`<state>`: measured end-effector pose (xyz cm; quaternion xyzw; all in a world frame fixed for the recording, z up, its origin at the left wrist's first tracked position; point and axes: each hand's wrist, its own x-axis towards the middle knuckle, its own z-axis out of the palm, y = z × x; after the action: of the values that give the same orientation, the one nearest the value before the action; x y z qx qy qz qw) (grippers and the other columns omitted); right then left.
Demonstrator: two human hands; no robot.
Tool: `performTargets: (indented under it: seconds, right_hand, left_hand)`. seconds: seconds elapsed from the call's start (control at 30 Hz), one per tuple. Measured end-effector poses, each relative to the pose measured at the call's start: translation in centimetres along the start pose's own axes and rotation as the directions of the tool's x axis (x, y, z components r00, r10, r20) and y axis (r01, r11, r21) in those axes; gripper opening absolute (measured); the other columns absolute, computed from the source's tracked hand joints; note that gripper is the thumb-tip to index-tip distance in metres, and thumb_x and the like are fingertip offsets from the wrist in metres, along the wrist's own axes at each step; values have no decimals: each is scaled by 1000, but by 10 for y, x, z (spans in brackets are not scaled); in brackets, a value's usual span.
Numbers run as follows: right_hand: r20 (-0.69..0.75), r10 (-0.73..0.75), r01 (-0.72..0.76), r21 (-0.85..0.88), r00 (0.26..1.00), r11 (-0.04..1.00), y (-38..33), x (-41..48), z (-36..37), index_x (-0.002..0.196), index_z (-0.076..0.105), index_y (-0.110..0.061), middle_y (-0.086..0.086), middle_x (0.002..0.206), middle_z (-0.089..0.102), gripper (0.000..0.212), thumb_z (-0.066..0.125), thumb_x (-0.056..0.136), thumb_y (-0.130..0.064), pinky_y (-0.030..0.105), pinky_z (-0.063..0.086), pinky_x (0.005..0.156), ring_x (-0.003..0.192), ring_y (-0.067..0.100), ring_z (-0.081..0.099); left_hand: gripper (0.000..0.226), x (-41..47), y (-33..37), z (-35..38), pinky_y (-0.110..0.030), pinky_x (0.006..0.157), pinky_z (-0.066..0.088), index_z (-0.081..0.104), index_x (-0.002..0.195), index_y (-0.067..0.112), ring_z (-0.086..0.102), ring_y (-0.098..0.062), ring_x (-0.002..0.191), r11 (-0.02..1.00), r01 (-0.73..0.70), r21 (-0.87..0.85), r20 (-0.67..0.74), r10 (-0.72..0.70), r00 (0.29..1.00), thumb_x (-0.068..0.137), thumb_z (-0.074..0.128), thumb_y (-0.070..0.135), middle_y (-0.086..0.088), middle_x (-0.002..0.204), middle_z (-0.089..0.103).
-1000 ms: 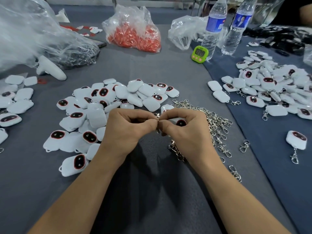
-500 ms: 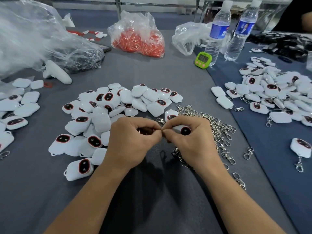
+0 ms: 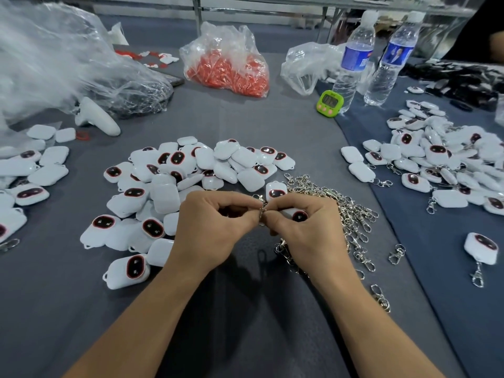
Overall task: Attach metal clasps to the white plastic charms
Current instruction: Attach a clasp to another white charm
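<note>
Our left hand (image 3: 215, 230) and right hand (image 3: 302, 230) meet fingertip to fingertip, both pinching one clasp (image 3: 262, 211) over the cloth (image 3: 68, 309), between the charms (image 3: 169, 184) and the clasp heap (image 3: 346, 211); the charm being fitted is hidden. So small a pinch could slip, we judge, dropping it into the heap or failing to catch the charm.

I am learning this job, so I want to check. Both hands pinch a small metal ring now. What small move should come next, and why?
Probably twist the ring on through the loop of the charm held in the right hand. The left hand pinches the ring too, fingertip to fingertip with the right, so the join looks unfinished; the loop itself is hidden.
</note>
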<state>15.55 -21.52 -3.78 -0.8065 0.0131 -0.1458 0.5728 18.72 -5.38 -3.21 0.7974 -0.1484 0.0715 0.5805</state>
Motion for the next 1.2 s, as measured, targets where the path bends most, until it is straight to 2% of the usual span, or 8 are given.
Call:
performTargets:
  seconds: [0.13,0.27,0.4,0.57,0.77,0.97,1.13,1.2]
  right_hand:
    - [-8,18,-18,-6,1000,1000,-1,-2,1,75,78,-27,-3,64,72,23,79,81,-5,45,57,60,60,23,67]
    - [-14,30,-30,8,999,1000,-1,-2,1,75,78,-26,-4,62,71,20,77,82,-7,39,55,56,56,20,66]
    - [12,56,-57,74,998,996,0,-1,-1,77,79,-25,-4,63,71,22,76,83,-4,24,49,51,52,12,63]
    - [57,70,-75,85,996,994,2,1,0,79,79,-25,1,67,73,18,74,83,-8,42,58,58,55,17,67]
    - [87,60,-65,54,994,996,2,2,2,79,79,-22,0,65,73,20,75,85,-3,32,56,54,53,13,66]
    - [121,77,-80,21,990,997,-1,2,-1,75,78,-24,0,65,72,26,74,85,0,19,50,53,52,5,62]
    - [148,83,-86,11,985,996,0,3,1,77,78,-23,1,59,69,15,75,83,-10,21,49,51,50,8,63]
    - [87,96,-97,15,992,995,0,2,2,76,76,-23,3,60,69,11,74,81,-14,21,49,50,49,7,61]
  left_hand:
    - [23,-4,1,-3,-9,64,50,81,81,31,71,-2,73,996,-70,54,5,70,998,74,85,9,21,75,74]
    - [24,-3,0,-2,-13,63,52,80,79,35,71,-6,71,996,-66,65,-13,67,998,75,84,12,19,74,74]
    - [21,-5,-3,-2,-18,69,56,81,83,36,74,-5,76,998,-1,-59,48,4,999,76,81,16,15,78,77]
    - [16,-3,-4,-2,-22,62,57,79,81,35,71,-9,66,999,-7,-38,68,10,998,71,78,22,12,73,76]
    - [9,-3,-7,-6,-29,58,55,80,74,28,70,-20,62,1000,20,10,71,-20,997,69,78,21,7,68,75]
    - [17,-2,-5,-7,-26,55,56,80,76,33,70,-15,60,999,16,49,115,-21,993,66,75,21,10,67,74]
    - [11,-2,-6,-3,-32,53,55,78,70,32,66,-15,55,998,46,31,47,-48,998,62,74,28,6,63,72]
    - [12,-3,-4,-4,-27,52,55,78,72,34,66,-10,54,999,33,37,-35,-32,999,63,72,32,10,62,72]
